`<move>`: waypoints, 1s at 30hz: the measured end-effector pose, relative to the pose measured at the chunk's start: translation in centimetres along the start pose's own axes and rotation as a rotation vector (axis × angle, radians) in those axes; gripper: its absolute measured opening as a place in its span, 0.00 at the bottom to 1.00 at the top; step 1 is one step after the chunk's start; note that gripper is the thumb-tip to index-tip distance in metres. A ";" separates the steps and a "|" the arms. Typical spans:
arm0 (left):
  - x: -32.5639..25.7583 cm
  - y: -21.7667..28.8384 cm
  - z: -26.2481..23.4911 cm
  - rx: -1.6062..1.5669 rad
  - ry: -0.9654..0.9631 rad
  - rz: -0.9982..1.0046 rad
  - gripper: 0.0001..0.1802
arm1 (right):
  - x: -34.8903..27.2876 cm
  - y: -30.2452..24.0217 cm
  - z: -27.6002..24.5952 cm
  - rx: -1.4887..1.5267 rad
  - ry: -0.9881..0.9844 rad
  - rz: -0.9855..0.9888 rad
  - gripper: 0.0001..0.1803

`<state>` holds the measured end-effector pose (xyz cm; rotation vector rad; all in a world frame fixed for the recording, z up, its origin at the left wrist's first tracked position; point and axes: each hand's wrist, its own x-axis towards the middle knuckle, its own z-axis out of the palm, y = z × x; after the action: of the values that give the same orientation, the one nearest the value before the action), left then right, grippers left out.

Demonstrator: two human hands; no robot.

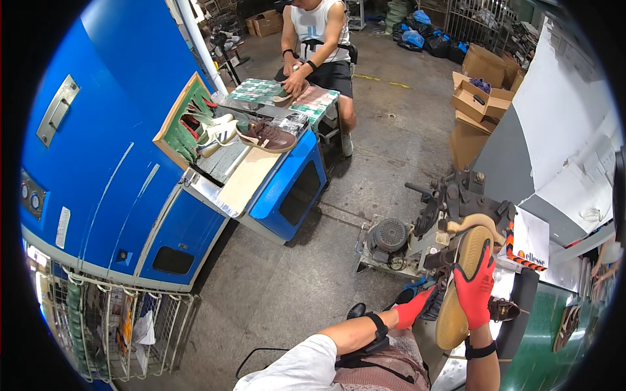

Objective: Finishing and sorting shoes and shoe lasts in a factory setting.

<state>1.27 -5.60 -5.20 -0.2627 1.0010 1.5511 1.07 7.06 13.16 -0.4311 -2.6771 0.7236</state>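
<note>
My right hand, in a red glove with black fingertips, grips a shoe with a tan gum sole. The shoe stands steeply, its sole turned up, and my fingers wrap across that sole. Its upper is mostly hidden. My left hand, gloved the same way, is just left of the shoe, its fingertips running into dark shapes behind it; their grip is hidden. Right beyond the shoe's top end is a curved tan arm of a dark metal machine. A brown shoe lies right of my right hand.
An electric motor sits on the machine's base. A white box stands right of it, and another shoe lies on a green surface. Ahead left, a co-worker handles a shoe beside a blue machine bearing several shoes.
</note>
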 end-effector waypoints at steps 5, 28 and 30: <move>0.3 -0.6 0.7 -0.268 -0.275 0.165 0.33 | -0.2 -1.2 0.1 0.056 0.029 0.029 0.50; -7.9 -0.2 -0.2 -0.443 -0.521 -0.165 0.38 | -9.8 -5.3 1.2 0.380 0.241 0.232 0.58; -9.7 -0.7 -3.9 -0.353 -0.437 -0.007 0.35 | -11.9 -3.4 1.6 0.412 0.111 0.367 0.57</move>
<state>3.01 -15.22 -1.38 -0.1591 0.3844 1.6805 10.42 -0.86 10.83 -0.8281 -2.2834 1.2802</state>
